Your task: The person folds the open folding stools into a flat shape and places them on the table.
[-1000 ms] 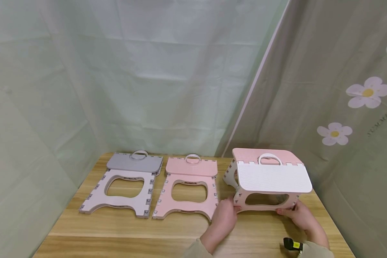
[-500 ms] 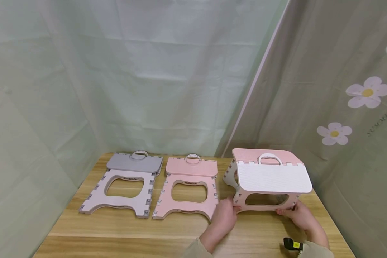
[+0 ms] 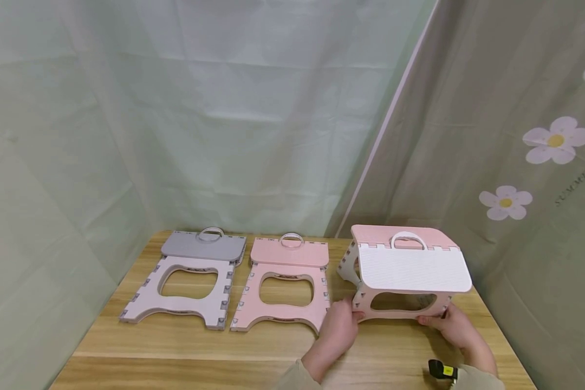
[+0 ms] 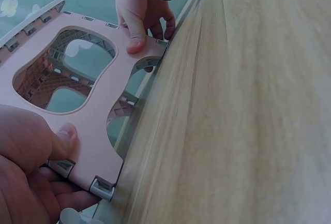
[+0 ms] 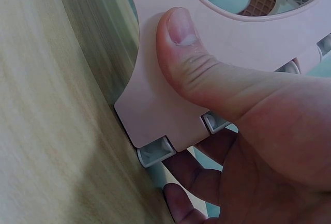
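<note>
A pink and white folding step stool point(image 3: 414, 269) stands partly unfolded at the right of the table, its two top halves sloping down from the handle in the middle. My left hand point(image 3: 340, 325) grips the lower left of its near pink leg panel point(image 4: 95, 92); in the left wrist view the thumb lies on the panel's face and the fingers go behind its edge. My right hand point(image 3: 457, 326) grips the panel's lower right corner. In the right wrist view its thumb point(image 5: 181, 48) presses flat on the pink face, with the fingers curled behind.
Left of it a pink folding stool point(image 3: 253, 309) lies folded flat, close to my left hand. Farther left lies a folded grey and white stool point(image 3: 190, 304). The wooden table point(image 3: 214, 363) meets a pale green curtain point(image 3: 253, 135) behind and at both sides.
</note>
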`<state>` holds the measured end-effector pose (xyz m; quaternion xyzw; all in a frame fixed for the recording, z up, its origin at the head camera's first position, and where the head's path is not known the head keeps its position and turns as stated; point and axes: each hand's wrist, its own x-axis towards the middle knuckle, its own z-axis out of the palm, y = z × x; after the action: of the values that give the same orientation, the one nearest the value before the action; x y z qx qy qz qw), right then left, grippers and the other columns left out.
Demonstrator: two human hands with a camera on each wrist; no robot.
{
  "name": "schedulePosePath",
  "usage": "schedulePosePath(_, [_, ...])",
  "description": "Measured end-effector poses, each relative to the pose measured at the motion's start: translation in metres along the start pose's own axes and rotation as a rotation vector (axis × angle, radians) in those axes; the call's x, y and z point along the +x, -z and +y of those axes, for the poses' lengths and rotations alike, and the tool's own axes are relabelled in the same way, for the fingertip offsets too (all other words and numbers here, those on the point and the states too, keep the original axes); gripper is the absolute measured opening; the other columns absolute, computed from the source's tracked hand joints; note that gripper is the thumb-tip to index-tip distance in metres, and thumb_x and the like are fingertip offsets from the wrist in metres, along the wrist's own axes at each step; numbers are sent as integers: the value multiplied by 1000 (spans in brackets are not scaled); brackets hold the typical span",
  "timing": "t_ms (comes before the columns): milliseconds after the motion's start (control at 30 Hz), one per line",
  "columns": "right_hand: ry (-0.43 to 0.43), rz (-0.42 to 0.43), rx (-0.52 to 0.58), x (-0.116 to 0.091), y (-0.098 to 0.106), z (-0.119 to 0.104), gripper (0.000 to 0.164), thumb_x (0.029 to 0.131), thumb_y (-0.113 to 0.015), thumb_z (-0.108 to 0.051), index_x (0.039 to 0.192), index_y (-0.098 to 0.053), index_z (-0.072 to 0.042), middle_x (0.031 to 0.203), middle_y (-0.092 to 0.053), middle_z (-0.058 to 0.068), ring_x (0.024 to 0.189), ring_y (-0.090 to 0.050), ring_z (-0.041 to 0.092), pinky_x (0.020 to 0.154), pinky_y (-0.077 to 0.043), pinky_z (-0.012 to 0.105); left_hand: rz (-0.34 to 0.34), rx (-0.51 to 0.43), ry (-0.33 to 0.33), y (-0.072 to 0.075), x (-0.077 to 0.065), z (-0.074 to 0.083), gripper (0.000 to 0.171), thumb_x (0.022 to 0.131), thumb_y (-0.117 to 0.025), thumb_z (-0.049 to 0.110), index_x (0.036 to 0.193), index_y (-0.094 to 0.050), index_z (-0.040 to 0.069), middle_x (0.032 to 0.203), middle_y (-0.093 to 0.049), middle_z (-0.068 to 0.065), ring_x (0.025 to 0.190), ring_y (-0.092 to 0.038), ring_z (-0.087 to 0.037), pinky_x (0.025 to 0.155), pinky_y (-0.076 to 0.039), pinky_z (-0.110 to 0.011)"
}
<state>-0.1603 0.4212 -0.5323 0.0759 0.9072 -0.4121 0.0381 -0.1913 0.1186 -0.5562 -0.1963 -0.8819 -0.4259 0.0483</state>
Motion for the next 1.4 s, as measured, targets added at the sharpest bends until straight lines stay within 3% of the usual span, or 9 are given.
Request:
schedulePosePath(833, [32, 11, 0, -1, -1, 0, 70, 94, -86, -18, 146, -49, 8, 143, -57, 32, 129, -50, 43, 108, -38, 60, 3, 9, -15, 0, 1, 0, 24, 95, -80, 20, 112, -70, 5, 93, -77, -13, 85, -76, -25, 68, -59, -41])
schedulePosePath(1400, [46, 20, -2, -2, -2, 1, 62, 92, -86, -17, 140, -55, 8, 135, -63, 27, 119, -55, 33, 104, -41, 51, 9, -3, -15, 1, -1, 0, 24, 96, -80, 20, 112, -70, 5, 93, -77, -12, 86, -76, -25, 68, -59, -41])
